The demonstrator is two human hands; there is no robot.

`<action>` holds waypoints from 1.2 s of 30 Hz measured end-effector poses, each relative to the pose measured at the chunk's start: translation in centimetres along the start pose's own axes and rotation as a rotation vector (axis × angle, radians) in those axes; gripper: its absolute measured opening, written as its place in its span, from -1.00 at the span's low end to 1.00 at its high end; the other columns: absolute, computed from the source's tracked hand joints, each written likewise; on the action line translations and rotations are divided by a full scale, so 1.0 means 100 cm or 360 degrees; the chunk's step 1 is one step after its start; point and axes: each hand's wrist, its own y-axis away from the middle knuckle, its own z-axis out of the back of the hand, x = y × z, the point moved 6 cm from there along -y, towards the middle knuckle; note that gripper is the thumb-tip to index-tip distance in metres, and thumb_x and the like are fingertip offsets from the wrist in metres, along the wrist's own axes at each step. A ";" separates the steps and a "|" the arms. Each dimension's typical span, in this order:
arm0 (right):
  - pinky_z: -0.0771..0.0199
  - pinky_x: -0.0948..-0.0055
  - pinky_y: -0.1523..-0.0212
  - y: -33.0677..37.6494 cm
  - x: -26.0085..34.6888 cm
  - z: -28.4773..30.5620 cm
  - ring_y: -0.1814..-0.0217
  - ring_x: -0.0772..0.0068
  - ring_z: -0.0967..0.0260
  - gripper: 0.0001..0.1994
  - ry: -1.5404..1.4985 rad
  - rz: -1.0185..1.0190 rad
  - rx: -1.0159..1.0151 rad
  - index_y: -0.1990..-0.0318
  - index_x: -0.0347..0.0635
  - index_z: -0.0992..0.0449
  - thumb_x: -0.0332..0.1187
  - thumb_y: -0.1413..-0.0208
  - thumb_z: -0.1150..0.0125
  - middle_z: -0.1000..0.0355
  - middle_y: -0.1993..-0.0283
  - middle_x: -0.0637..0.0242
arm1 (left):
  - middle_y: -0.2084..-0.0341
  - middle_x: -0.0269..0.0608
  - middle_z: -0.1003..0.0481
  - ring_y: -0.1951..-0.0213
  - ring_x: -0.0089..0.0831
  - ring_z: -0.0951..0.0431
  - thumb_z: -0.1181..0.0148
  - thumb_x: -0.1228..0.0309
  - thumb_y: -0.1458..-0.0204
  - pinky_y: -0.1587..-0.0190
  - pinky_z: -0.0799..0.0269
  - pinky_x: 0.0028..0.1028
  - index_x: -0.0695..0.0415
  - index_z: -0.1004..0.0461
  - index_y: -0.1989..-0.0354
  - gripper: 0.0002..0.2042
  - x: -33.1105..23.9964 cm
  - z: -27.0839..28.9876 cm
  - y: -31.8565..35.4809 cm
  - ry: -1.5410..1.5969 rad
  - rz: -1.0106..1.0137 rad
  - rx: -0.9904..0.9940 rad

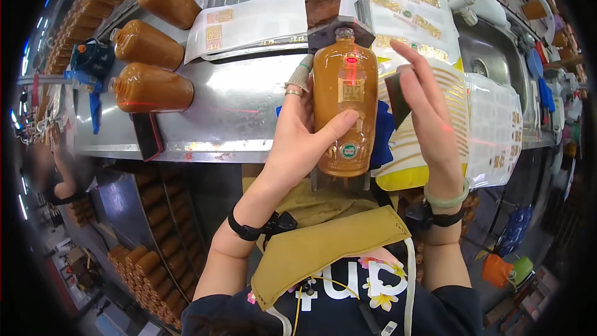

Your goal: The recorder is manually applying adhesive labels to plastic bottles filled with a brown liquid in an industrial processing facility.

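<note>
An amber-brown glass bottle (345, 93) lies in front of me, its neck pointing away against a metal holder (340, 28). A square gold decal (351, 90) sits on its face, with a small round green emblem (349, 150) near its base. Red laser light falls on the glass above the decal. My left hand (295, 134) grips the bottle from the left, thumb across its face; one finger wears a pale cover. Just right of the bottle, apart from it, my right hand (432, 102) holds a dark flat scraper-like piece (397, 98) between thumb and fingers.
Several more amber bottles (155, 87) lie at the left of the metal bench (236, 96), beside a dark phone (147, 135). Sheets of gold decals (407, 0) spread behind and right. A sink (494, 56) with a white tap (461, 0) stands at the far right.
</note>
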 end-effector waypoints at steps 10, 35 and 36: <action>-0.51 0.43 0.14 0.018 0.073 -0.028 0.17 0.34 -0.50 -0.65 0.1476 0.1760 -0.0086 0.07 -0.18 -0.66 -0.57 0.10 -0.31 -0.59 0.19 0.32 | -0.42 0.02 -0.14 -0.44 -0.22 -0.22 -0.39 0.59 -0.06 -0.44 -0.22 -0.23 0.21 0.20 -0.58 -0.01 -0.002 0.001 0.011 -0.0223 -0.0086 0.0086; -0.46 0.41 0.23 0.005 0.009 0.002 0.21 0.42 -0.47 -0.72 0.0783 0.0823 -0.0518 -0.03 -0.26 -0.49 -0.55 -0.18 -0.32 -0.50 0.13 0.25 | -0.41 0.04 -0.20 -0.38 -0.26 -0.31 -0.20 0.49 -0.31 -0.30 -0.39 -0.30 0.22 0.06 -0.54 -0.29 0.004 0.006 0.010 -0.0085 -0.0043 -0.0019; -0.46 0.40 0.22 0.009 0.012 0.000 0.22 0.41 -0.46 -0.72 0.0988 0.0986 -0.0525 -0.03 -0.26 -0.49 -0.55 -0.18 -0.32 -0.50 0.13 0.25 | -0.41 0.05 -0.20 -0.39 -0.25 -0.31 -0.20 0.49 -0.31 -0.32 -0.38 -0.28 0.22 0.07 -0.54 -0.29 0.004 0.006 0.010 -0.0108 -0.0034 -0.0014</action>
